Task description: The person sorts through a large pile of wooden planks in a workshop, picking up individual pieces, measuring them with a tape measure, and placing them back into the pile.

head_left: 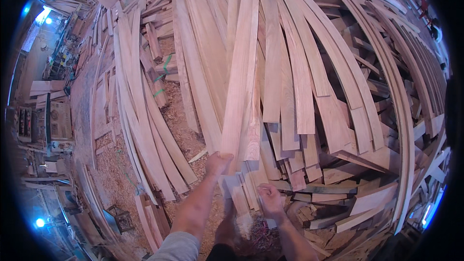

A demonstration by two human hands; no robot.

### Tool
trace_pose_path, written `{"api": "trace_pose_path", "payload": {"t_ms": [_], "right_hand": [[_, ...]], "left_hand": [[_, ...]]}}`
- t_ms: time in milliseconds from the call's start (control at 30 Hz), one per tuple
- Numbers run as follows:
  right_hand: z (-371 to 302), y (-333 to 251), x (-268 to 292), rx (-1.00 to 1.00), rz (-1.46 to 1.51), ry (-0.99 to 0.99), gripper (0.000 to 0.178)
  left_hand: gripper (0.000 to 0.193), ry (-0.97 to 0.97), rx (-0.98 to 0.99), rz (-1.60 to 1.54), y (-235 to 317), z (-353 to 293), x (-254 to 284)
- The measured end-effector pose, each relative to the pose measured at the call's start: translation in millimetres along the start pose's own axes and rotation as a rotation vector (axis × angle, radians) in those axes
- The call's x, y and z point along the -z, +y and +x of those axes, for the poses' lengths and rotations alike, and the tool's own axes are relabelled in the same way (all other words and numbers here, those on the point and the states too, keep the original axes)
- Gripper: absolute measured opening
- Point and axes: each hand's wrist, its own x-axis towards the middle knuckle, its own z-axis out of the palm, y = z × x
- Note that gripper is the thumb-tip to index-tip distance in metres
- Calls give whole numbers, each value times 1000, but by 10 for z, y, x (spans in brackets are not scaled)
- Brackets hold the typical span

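Planks (303,106) fan in a broad heap, one long plank (238,92) on top gripped but seemingly not yet clear, the rest unheld. The left hand (218,164) pinches its near end between thumb and fingers; the right hand (271,199), fingers loosely curled, looks empty.

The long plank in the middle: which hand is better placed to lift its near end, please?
Probably the left hand: it grips the long plank at its left edge, near that end. The right hand is apart from it, lower in the view.
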Motion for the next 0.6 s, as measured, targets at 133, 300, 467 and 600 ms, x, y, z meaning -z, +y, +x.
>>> {"api": "trace_pose_path", "payload": {"t_ms": [133, 300, 467, 600], "right_hand": [[-231, -409, -337, 220, -69, 146, 56], [-421, -1006, -405, 106, 37, -162, 63], [-1179, -1302, -209, 34, 218, -299, 70], [-2216, -2017, -217, 106, 993, -652, 86]], "left_hand": [[48, -21, -95, 78, 575, -733, 294], [49, -86, -237, 71, 674, -1956, 397], [36, -136, -545, -333, 892, -3175, 694], [27, -188, -449, -735, 892, -3568, 1027]]}}
